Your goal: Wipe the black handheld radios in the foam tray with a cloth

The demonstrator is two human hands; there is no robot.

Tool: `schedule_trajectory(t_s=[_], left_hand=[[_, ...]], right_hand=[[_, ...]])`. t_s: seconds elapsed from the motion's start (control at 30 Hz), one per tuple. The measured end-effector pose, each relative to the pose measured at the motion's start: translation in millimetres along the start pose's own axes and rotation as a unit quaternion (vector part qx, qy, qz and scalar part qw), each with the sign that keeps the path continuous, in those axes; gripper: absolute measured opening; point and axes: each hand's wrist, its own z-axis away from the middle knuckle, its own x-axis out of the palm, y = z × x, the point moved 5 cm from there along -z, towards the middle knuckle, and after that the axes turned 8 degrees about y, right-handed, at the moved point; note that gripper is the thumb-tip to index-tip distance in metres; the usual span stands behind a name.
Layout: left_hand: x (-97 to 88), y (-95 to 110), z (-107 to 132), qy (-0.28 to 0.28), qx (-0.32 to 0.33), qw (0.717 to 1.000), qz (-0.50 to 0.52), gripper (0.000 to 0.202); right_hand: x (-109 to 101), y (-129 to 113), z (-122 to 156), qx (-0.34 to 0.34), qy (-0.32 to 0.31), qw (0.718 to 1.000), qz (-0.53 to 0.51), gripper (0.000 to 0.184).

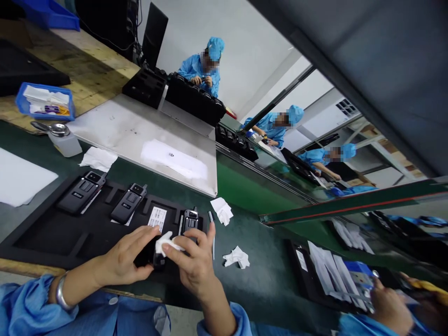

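Note:
My left hand (126, 259) is wrapped round a black handheld radio (151, 256) just above the near edge of a black foam tray (45, 233). My right hand (193, 261) pinches a small white wipe (164, 242) and presses it against the top of that radio. Three more black radios lie in the tray's slots: one at the left (81, 191), one in the middle (129, 202) and one (190, 220) just beyond my fingers. A white label card (157, 218) lies in the tray between them.
Crumpled white wipes (237, 257) (222, 210) (98, 158) lie on the green belt. A plastic dispenser bottle (63, 139) and a blue bin (45, 101) stand at the left. A metal plate (147, 140) lies beyond the tray. Co-workers in blue work along the line; one person's hand (388, 303) is at the lower right.

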Motion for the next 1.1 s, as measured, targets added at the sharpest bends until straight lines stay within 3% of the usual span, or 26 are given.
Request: schedule_trajectory(t_s=[0.13, 0.2, 0.27, 0.37, 0.47, 0.63, 0.83, 1.1], left_hand=[[-0.2, -0.8, 0.5, 0.006, -0.004, 1.000, 0.009, 0.088], [1.0, 0.4, 0.9, 0.003, 0.005, 1.000, 0.017, 0.088], [2.0, 1.6, 0.8, -0.002, 0.012, 1.000, 0.018, 0.088], [1.9, 0.8, -0.6, -0.001, 0.012, 1.000, 0.000, 0.086], [1.6, -2.0, -3.4, 0.008, 0.003, 1.000, -0.011, 0.085], [1.5, -2.6, -7.0, 0.021, -0.009, 1.000, -0.016, 0.084], [1.3, 1.0, -5.9, 0.024, 0.009, 1.000, -0.015, 0.082], [5.8, 3.1, -3.6, 0.018, 0.026, 0.999, 0.006, 0.080]], right_hand=[[-2.3, 28.3, 22.5, 0.071, 0.019, 0.996, 0.052, 0.042], [-8.4, 29.4, 26.4, 0.103, 0.056, 0.992, 0.037, 0.042], [-11.5, 17.1, 19.9, 0.090, 0.074, 0.993, 0.005, 0.040], [-6.0, -6.9, -0.4, 0.020, 0.044, 0.998, -0.040, 0.036], [1.2, -10.9, -15.0, 0.004, 0.036, 0.999, -0.026, 0.037], [6.3, -9.4, -16.4, 0.045, 0.068, 0.997, -0.013, 0.037], [8.0, -38.6, -5.6, 0.138, 0.105, 0.982, 0.080, 0.038], [6.4, -49.7, 9.5, 0.196, 0.069, 0.966, 0.153, 0.036]])
